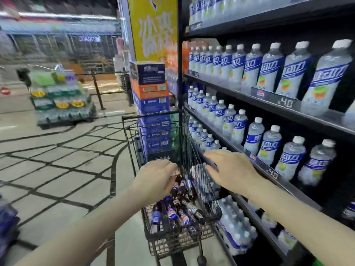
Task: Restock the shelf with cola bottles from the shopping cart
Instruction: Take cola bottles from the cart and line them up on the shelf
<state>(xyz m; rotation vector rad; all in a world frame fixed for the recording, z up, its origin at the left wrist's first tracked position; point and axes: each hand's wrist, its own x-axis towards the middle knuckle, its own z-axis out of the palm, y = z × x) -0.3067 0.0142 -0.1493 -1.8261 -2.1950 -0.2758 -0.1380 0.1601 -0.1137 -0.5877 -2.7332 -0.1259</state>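
A black wire shopping cart (153, 120) stands in the aisle beside the shelf (249, 96) on the right. Several dark cola bottles (176, 210) with blue labels lie piled in its basket. My left hand (155, 177) reaches down into the cart, its fingers curling over the top of the pile; whether it grips a bottle is hidden. My right hand (228, 169) hovers over the cart's right wall with fingers spread, holding nothing. The shelf rows carry clear bottles (269, 68) with blue and white labels.
Stacked blue and orange cartons (149, 93) stand just beyond the cart against a yellow pillar. A floor display of bottled-water packs (61, 100) sits far left. Shrink-wrapped bottle packs (236, 227) lie on the lowest shelf by the cart. Tiled floor stretches to the left.
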